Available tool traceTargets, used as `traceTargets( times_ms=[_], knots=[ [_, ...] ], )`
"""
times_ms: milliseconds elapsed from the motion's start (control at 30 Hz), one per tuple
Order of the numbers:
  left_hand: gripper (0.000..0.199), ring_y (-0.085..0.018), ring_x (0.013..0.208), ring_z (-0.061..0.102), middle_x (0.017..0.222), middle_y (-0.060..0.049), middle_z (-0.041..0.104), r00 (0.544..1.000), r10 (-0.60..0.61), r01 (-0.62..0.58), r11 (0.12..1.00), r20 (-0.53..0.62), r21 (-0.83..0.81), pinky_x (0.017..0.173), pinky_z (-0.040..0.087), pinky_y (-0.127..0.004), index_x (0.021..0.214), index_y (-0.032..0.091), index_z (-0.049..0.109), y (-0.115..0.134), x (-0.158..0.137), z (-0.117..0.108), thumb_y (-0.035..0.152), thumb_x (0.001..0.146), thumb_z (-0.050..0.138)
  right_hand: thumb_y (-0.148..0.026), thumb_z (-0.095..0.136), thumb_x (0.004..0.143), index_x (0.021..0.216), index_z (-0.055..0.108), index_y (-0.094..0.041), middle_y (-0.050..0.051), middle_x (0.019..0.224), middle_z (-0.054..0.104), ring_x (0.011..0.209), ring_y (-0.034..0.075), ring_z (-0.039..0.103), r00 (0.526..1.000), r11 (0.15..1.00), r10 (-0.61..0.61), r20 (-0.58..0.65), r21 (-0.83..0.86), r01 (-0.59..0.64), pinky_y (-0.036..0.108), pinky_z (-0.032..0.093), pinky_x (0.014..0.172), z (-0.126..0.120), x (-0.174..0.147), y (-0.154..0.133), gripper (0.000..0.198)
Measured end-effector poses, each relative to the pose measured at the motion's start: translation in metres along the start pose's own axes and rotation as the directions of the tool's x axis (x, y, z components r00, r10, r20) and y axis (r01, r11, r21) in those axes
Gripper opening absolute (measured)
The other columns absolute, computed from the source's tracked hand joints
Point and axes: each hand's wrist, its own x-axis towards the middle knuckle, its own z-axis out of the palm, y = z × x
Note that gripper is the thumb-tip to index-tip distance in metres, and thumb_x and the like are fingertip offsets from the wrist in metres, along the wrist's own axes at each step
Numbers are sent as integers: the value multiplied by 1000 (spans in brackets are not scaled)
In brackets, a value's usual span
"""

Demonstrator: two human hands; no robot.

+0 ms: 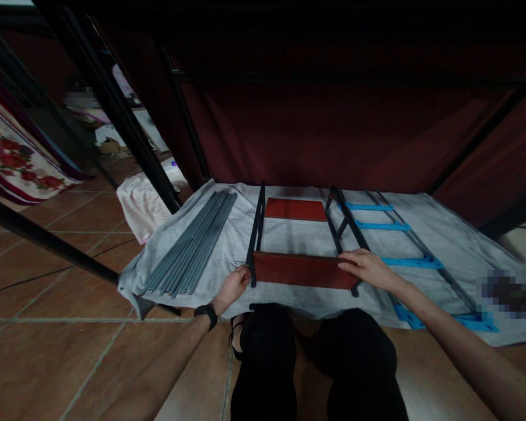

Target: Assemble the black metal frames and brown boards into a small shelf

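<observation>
A reddish-brown board (304, 270) stands on edge between two black metal side frames, the left frame (257, 228) and the right frame (348, 219). My left hand (235, 285), with a black band on its wrist, is at the left frame's outer side near the board's end. Its fingers are pinched together; whatever they hold is too small to make out. My right hand (366, 268) grips the board's right end by its upper edge, beside the right frame. A second board, orange-red (295, 209), lies between the frames farther back. A thin screw-like piece (241, 262) shows just above my left hand.
Grey metal tubes (193, 242) lie bundled at left on the grey cloth (228, 234). Blue plastic pieces (414, 262) joined by dark rods lie at right. Black posts (109, 105) and a dark red curtain (307, 134) surround the low surface. A striped cloth (142, 202) lies on the tiled floor.
</observation>
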Motion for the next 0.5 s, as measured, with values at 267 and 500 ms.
traceTargets(
  times_ms=[267,500],
  knots=[
    [15,-17,83,63,85,-4,63,1000,13,-12,1000,-12,27,80,50,-29,75,18,60,0,0,4,6,82,54,-51,43,97,107,70,-29,3,103,74,99,25,66,1000,1000,15,11,10,-15,40,50,89,-1,0,-1,37],
    [15,-18,89,64,94,-6,65,999,36,-37,998,-6,-41,85,51,-30,79,18,65,-1,0,1,10,85,53,-51,43,97,107,70,-29,3,105,74,99,25,66,1000,1000,8,-5,13,-8,39,50,88,0,0,-1,37]
  ],
)
